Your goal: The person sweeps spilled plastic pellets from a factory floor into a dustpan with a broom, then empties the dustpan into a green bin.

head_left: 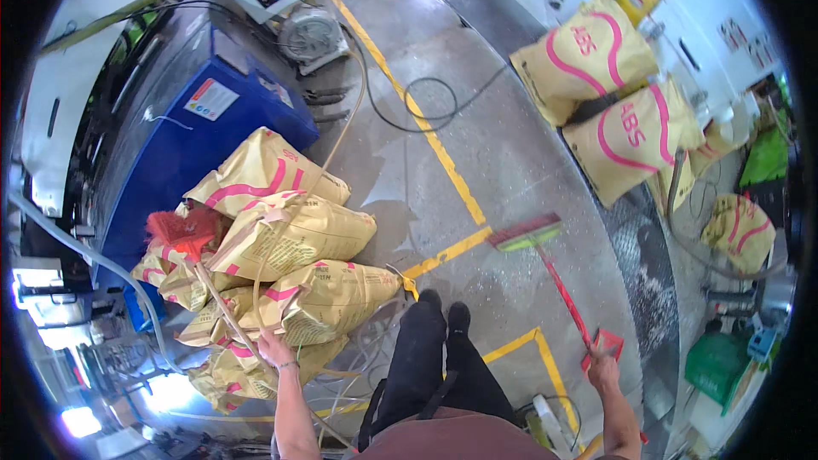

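Note:
My left hand [274,349] is closed around the long wooden handle [220,302] of a broom with red bristles [183,232]. That broom's head rests against a pile of tan sacks [319,302] on my left. On the right, my right hand [603,370] grips the red handle [564,291] of a second broom. Its wide head [524,232], green with dark reddish bristles, is on the grey floor ahead of my feet. A small red piece shaped like a dustpan [607,344] shows right beside my right hand; whether I hold it too, I cannot tell.
A blue machine cabinet [204,119] stands behind the sacks, near a motor-like unit [313,38]. A black cable [409,123] loops over the floor across a yellow line [443,158]. More tan sacks [626,132] lie at the right. Pale specks dot the floor near the broom.

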`<state>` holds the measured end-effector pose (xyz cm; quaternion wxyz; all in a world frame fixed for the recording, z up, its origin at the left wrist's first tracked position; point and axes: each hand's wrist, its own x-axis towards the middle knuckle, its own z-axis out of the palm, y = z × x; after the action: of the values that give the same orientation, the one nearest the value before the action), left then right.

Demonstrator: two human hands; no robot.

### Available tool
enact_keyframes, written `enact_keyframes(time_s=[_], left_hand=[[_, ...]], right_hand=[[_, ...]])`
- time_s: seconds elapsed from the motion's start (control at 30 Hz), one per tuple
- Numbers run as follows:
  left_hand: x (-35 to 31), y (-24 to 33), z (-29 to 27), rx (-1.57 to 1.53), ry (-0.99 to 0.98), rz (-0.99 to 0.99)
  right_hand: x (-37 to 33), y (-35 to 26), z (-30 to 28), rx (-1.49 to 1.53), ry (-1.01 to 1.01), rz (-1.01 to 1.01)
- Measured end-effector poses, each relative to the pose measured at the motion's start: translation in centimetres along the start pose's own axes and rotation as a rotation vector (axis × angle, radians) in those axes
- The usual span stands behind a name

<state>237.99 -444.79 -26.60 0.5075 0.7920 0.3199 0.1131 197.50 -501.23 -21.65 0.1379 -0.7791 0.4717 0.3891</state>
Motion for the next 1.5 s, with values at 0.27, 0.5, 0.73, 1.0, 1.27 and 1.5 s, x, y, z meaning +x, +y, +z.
enact_keyframes(time_s=[0.27,0.5,0.73,1.0,1.27,1.5], left_hand=[[-1.3,2.2,-1.4,-0.339,0.072,-0.147],[3.1,1.9,-5.1,-0.290,0.188,-0.231],[6.2,3.0,-5.9,0.854,0.118,-0.262],[11.0,2.5,4.4,0.938,-0.354,-0.377],[14.4,0.4,12.8,1.197,-1.091,-0.331],[17.9,0.6,23.6,1.493,-1.735,0.446]], right_hand=[[1.2,-14.1,-6.6,-0.088,0.018,-0.216],[15.1,-47.7,-10.8,-0.095,0.152,-0.709],[24.5,-59.7,-13.6,-0.073,0.026,-0.477],[12.2,-35.3,-16.3,-0.152,-0.162,-0.014],[2.8,-22.7,-15.4,0.114,-0.118,0.441],[4.0,-23.5,-9.6,0.803,0.263,0.306]])
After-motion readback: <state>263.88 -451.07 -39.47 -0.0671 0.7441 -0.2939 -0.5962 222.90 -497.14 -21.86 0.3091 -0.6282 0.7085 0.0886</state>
